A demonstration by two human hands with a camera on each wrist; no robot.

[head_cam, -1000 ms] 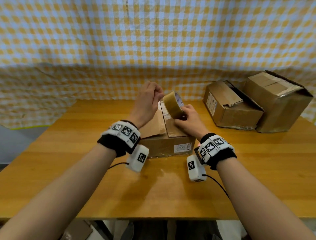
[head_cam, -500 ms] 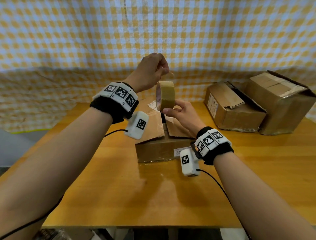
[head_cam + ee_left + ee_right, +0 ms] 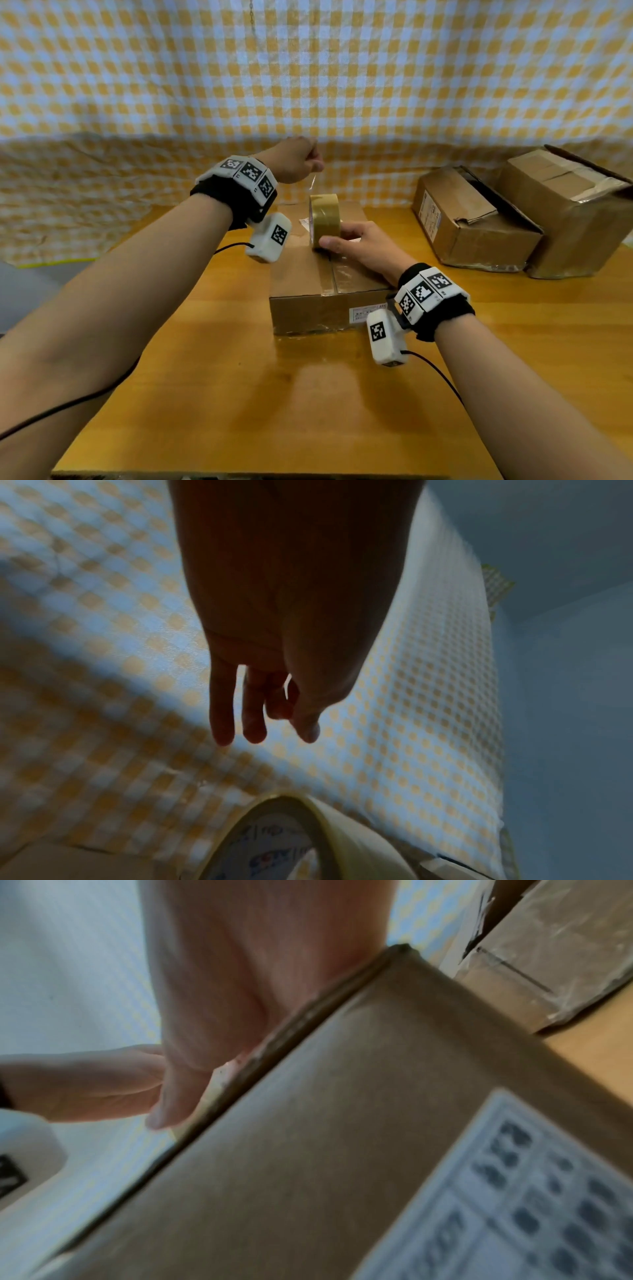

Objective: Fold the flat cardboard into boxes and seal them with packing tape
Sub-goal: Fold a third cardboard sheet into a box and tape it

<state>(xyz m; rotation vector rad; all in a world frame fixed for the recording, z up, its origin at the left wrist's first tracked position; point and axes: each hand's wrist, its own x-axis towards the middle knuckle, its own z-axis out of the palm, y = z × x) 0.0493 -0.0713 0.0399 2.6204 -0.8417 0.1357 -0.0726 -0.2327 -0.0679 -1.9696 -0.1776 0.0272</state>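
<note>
A: What fills the lower right of the frame?
B: The side wall of a brown corrugated cardboard box [image 3: 342, 1137], bearing a blurred white printed label [image 3: 534, 1199].

A: And above its top edge?
B: The right hand [image 3: 240, 974], its heel at the box edge; what its fingers do is hidden.

A: The background?
B: A second, tape-wrapped brown carton [image 3: 548, 947] on the yellow wooden counter [image 3: 596, 1053].

We see a honey-orange wooden table [image 3: 239, 394] and, behind its far edge, a yellow-and-white checked cloth [image 3: 376, 85]. The tape roll [image 3: 324, 219] is olive-tan. The middle box [image 3: 308, 284] is brown with a white label [image 3: 363, 312]. The wristbands [image 3: 433, 301] are black, with black-and-white square markers.
</note>
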